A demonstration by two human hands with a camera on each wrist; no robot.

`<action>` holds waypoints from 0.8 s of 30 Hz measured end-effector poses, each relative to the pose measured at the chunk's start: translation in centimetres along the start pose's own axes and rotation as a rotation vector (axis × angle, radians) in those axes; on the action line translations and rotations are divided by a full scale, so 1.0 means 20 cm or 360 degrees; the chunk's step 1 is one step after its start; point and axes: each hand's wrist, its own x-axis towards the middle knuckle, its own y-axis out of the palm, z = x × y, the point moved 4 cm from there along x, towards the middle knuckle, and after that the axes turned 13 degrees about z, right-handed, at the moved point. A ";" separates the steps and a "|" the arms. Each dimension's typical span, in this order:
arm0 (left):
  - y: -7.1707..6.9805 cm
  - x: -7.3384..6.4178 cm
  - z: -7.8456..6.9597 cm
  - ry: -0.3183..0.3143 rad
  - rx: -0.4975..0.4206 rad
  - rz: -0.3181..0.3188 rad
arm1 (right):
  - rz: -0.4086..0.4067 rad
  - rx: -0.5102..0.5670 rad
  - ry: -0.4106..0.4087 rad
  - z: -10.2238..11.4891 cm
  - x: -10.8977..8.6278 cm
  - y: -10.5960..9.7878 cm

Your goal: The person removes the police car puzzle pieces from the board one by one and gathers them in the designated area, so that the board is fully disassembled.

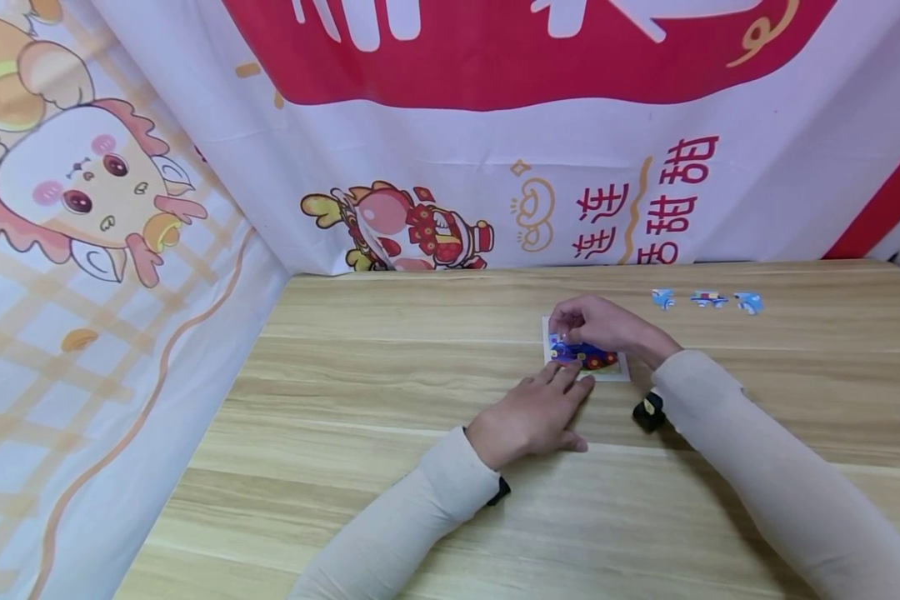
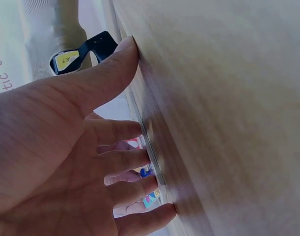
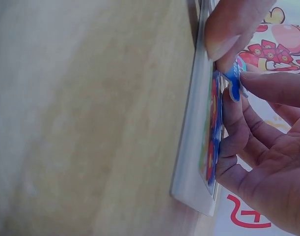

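A small jigsaw puzzle in a white-framed tray [image 1: 622, 372] lies on the table, with blue, red and yellow picture parts inside. My right hand [image 1: 598, 323] is over its far side and pinches a blue puzzle piece [image 3: 233, 82] between thumb and fingertips, tilted up from the picture. Other fingers of that hand rest at the puzzle's surface in the right wrist view. My left hand [image 1: 534, 415] lies palm down with fingers extended, fingertips on the tray's near left edge. Much of the picture is hidden under both hands.
Three loose puzzle pieces lie in a row at the back right: a light blue one [image 1: 662, 298], a multicoloured one [image 1: 709, 298] and another light blue one [image 1: 750, 302]. Behind the wooden table [image 1: 330, 383] hangs a printed cloth [image 1: 450, 150], with another at the left.
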 end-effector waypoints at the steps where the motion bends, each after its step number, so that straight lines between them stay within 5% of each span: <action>1: 0.00 0.00 0.00 -0.0001 0.0000 0.0000 | 0.0002 0.0001 -0.0009 0.00 0.00 0.00; 24: 0.01 0.01 0.01 -0.0001 0.0010 -0.0008 | -0.0030 -0.0005 -0.0024 0.00 -0.01 -0.01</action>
